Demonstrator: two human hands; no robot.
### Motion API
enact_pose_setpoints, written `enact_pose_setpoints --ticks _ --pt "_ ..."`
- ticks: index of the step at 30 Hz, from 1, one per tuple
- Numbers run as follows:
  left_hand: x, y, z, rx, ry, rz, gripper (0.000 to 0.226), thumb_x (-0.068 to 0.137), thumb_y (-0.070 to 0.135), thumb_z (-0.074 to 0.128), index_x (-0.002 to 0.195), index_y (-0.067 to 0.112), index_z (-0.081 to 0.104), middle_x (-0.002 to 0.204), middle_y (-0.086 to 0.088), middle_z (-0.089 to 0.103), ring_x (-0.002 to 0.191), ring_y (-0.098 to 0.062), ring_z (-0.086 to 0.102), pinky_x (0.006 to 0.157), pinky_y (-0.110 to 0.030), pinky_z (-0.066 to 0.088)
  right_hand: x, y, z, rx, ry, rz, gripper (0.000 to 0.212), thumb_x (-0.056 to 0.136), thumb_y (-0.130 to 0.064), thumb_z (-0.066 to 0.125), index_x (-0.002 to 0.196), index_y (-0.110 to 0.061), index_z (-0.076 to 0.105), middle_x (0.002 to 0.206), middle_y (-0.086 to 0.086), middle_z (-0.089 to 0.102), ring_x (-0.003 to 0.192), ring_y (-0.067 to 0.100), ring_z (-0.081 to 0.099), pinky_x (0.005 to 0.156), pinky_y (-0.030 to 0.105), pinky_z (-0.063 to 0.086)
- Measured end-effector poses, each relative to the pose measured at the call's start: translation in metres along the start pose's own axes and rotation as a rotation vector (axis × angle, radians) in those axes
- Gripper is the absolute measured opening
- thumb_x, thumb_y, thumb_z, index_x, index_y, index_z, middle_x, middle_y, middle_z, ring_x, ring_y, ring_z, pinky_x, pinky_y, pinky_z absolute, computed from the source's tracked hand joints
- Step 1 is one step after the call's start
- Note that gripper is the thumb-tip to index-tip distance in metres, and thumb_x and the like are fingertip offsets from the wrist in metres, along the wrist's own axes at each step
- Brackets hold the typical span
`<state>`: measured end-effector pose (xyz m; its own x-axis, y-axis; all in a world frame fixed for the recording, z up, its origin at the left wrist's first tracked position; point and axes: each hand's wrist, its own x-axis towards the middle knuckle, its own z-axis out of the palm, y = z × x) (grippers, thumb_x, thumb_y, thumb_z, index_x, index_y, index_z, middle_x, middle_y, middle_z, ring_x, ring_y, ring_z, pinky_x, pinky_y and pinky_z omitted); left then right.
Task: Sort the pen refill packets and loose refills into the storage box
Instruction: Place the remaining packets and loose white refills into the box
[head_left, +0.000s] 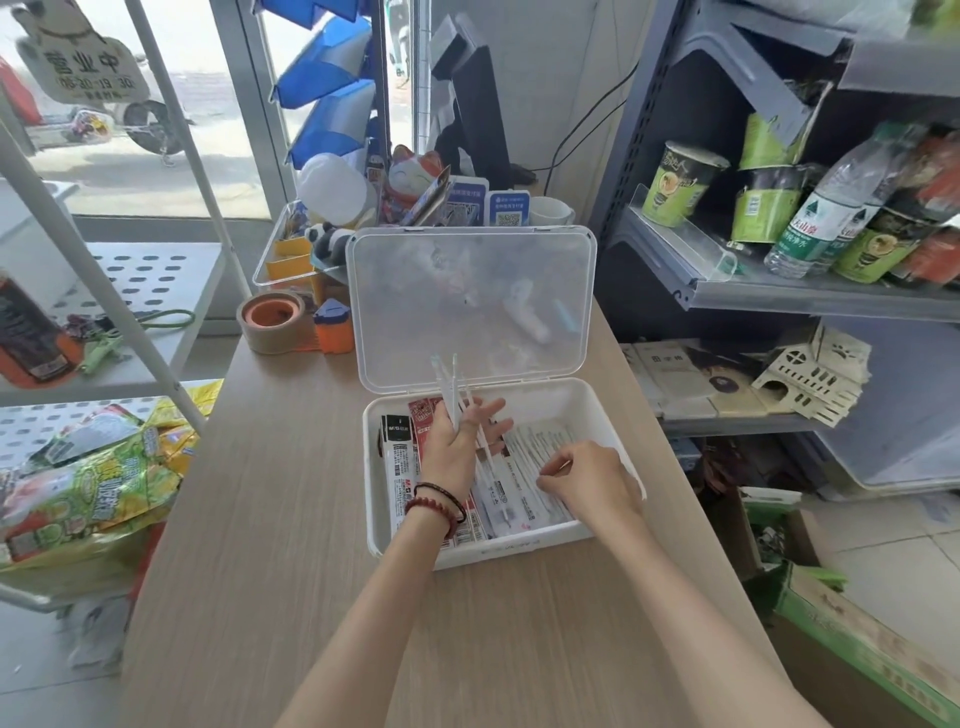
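White plastic storage box (493, 548): rectangular, open, on the pale wood-grain counter (291, 519) towards its right edge.
Clear hinged lid (470, 306): stands upright behind the box, tilted slightly back.
Black-topped refill packet (397, 467): lies lengthwise inside the box, along the left wall.
Red printed refill packets (423, 410): just right of the black-topped one, partly hidden under the left hand and wrist.
White and clear refill packets (540, 441): fill the middle and right of the box, overlapping and slanted.
Left hand (457, 441): over the left half of the box, back upward, fingers spread and nearly straight, clamps a few refills between them.
Thin white loose refills (448, 384): held in the left hand, tips pointing up and away in front of the lid; one more white stick runs from under the fingers towards the front wall, held or lying cannot be told.
Right hand (587, 480): over the right half of the box, fingers curled, thumb and forefinger tips down on the clear packets; whether anything is pinched cannot be told.
Dark and red bead bracelets (439, 506): on the left wrist.
Brown tape roll (271, 321): on the counter left of the lid, beside a small orange and blue plastic object (334, 327).
Grey metal shelf (810, 299): right of the counter, carries green paper cups (685, 184) and a clear water bottle (826, 218).
Yellow-green snack bags (88, 483): left of the counter, piled on a white perforated rack.
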<state>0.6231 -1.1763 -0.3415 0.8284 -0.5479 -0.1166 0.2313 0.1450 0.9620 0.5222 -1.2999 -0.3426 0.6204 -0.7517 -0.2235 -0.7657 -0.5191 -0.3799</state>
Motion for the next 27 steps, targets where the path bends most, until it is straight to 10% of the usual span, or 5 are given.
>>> enact_pose_setpoints --ticks 10,27 --pt "0.002 -0.001 0.001 0.057 -0.106 0.011 0.035 0.1 0.025 0.037 0.122 -0.001 0.041 0.118 -0.003 0.066 0.102 -0.014 0.067 0.074 -0.03 0.059 -0.007 0.004 -0.001 0.268 0.268 -0.344 0.049 0.083 -0.074 0.048 0.081 -0.031 0.071 0.07 -0.015 0.068 0.062 0.002 0.062 0.056 0.035 0.055" --pt "0.0 -0.003 0.006 0.054 -0.111 0.034 0.021 0.1 0.022 0.039 0.11 0.004 0.039 0.121 -0.009 0.063 0.1 -0.016 0.068 0.079 -0.034 0.059 -0.009 0.002 -0.006 0.265 0.171 -0.29 0.02 0.083 -0.055 0.066 0.091 -0.037 0.072 0.082 -0.022 0.071 0.076 -0.004 0.063 0.067 0.024 0.053"
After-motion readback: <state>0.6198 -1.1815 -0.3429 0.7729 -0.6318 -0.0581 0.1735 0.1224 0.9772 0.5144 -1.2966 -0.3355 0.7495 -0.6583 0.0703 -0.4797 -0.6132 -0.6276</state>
